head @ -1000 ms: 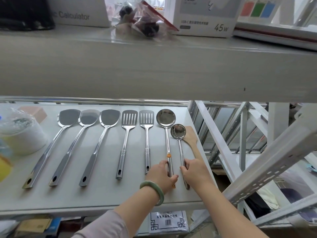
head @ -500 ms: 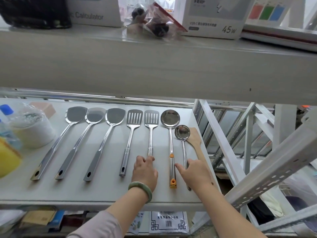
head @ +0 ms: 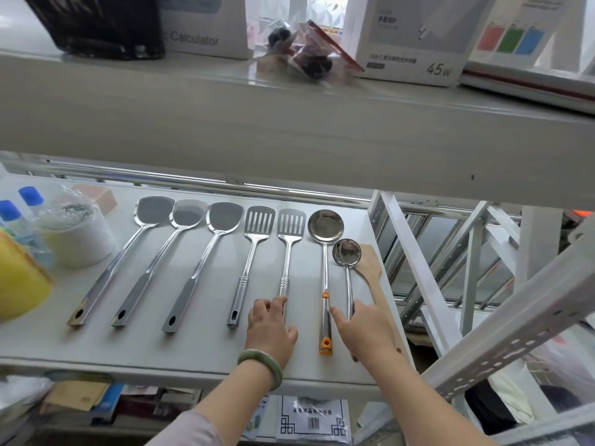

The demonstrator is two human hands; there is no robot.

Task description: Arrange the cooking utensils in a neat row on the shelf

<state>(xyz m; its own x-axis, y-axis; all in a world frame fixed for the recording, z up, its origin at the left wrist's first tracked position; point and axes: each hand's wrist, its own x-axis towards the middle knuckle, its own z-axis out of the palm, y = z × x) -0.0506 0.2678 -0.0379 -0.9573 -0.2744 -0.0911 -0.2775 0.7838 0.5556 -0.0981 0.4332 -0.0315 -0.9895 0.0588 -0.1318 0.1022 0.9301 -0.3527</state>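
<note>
On the white shelf (head: 193, 349) steel utensils lie side by side, heads to the back. From the left come three solid turners (head: 186, 217), two slotted turners (head: 291, 222), a large ladle (head: 325, 225) with orange handle parts, a small ladle (head: 346, 251) and a wooden spatula (head: 370, 265) at the shelf's right edge. My left hand (head: 272, 329) lies palm down over the handle end of the right slotted turner, fingers apart. Over the small ladle's handle rests my right hand (head: 363, 326), flat, thumb spread toward the large ladle; it hides part of the wooden spatula's handle.
An upper shelf (head: 289, 140) with boxes overhangs the heads of the utensils. At the left stand a plastic-wrapped white tub (head: 77, 233), blue-capped bottles (head: 19, 220) and a yellow object (head: 19, 284). A white perforated metal frame (head: 515, 323) slants past the shelf's right end.
My left hand has let go of the large ladle's handle and moved left onto the right slotted turner's handle. My right hand has stayed on the small ladle's handle.
</note>
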